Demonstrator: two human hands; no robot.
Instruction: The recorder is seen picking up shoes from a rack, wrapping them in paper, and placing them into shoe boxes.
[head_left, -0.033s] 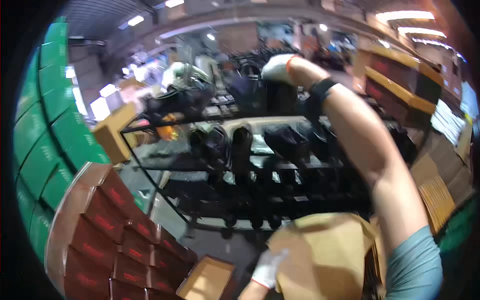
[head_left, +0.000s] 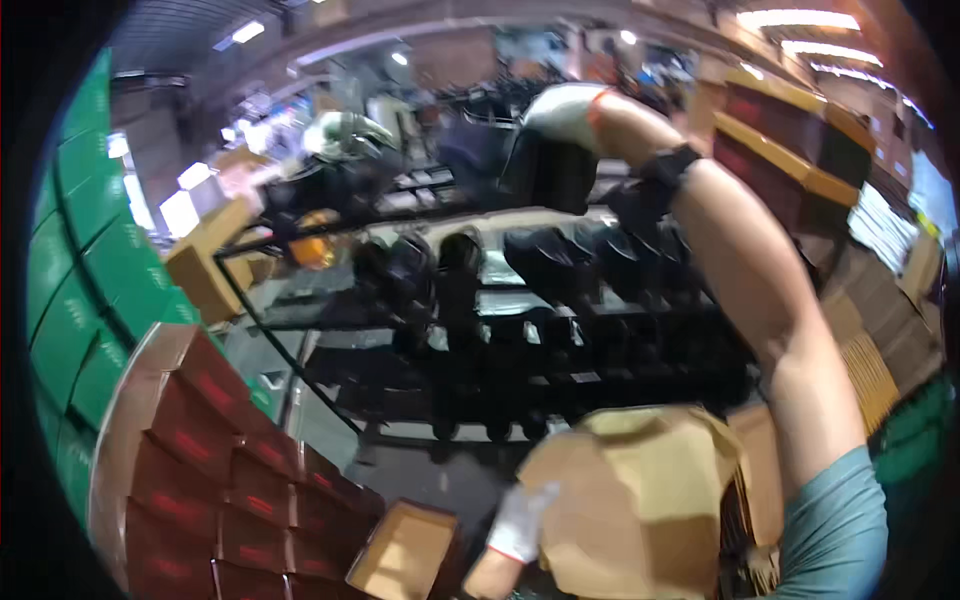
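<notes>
My right hand [head_left: 568, 115], in a white glove with an orange cuff, reaches out over the top of a black rack [head_left: 285, 345]. Its fingers close over the upper end of a black boot-shaped item [head_left: 552, 172], which hangs tilted beneath the glove; blur hides its details. Low in the view, my left hand [head_left: 523, 522], also gloved in white, has its fingers apart beside a large sheet of tan paper [head_left: 635, 500]. Whether it touches the paper I cannot tell. Several dark shoes or boots [head_left: 460, 270] stand on the rack's shelves.
Stacked dark red shoe boxes [head_left: 190, 450] rise at the left, with green boxes [head_left: 105, 260] behind. An open box [head_left: 405, 550] lies beside my left hand. More cartons [head_left: 790, 150] and flat cardboard [head_left: 865, 375] are at the right. A white-gloved co-worker's hand [head_left: 345, 135] shows across the rack.
My right hand has shifted slightly right relative to the rack, and the black boot-shaped item has tilted. The whole view has drifted a little. My left hand remains beside the paper.
</notes>
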